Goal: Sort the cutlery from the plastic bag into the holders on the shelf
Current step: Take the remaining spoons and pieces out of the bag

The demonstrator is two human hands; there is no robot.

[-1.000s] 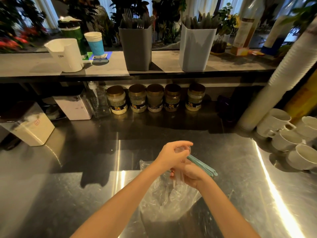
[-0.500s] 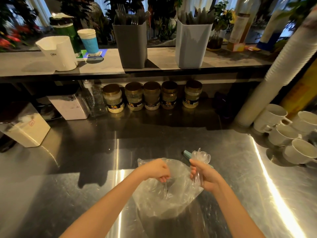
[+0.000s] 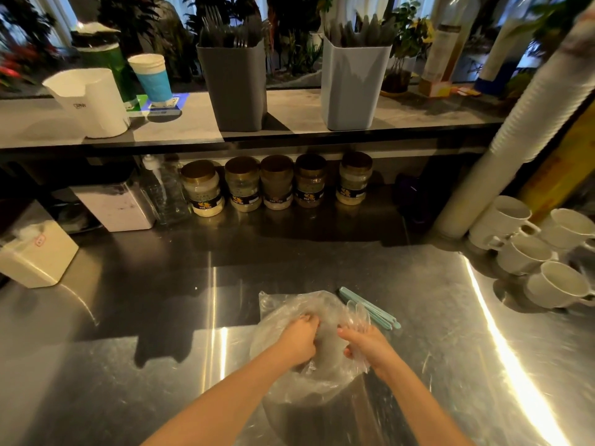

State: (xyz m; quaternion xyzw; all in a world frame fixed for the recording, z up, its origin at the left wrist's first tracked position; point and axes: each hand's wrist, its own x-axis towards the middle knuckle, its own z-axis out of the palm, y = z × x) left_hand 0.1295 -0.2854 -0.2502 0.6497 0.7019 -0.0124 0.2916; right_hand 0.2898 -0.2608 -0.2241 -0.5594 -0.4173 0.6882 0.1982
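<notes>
Both hands are down in the plastic bag at the near edge of the steel counter. The left hand curls its fingers into the clear film, fingertips lost in the folds. The right hand closes on a bunched edge of the same bag. Whatever lies inside is hard to make out through the crumpled plastic. Just beyond the bag lies a small bundle of teal cutlery, near ends hidden behind the film, so neither kind nor number can be told. Up on the shelf stand two holders. The dark grey holder bristles with fork tines, and the pale holder shows dark pointed tips (what type, hard to say). Under the shelf sit five jars in a row, gold lids, dark labels too small to read. A white jug carries small dark lettering, blurred. Four white mugs cluster at the right, the outer ones cut by the frame edge.
</notes>
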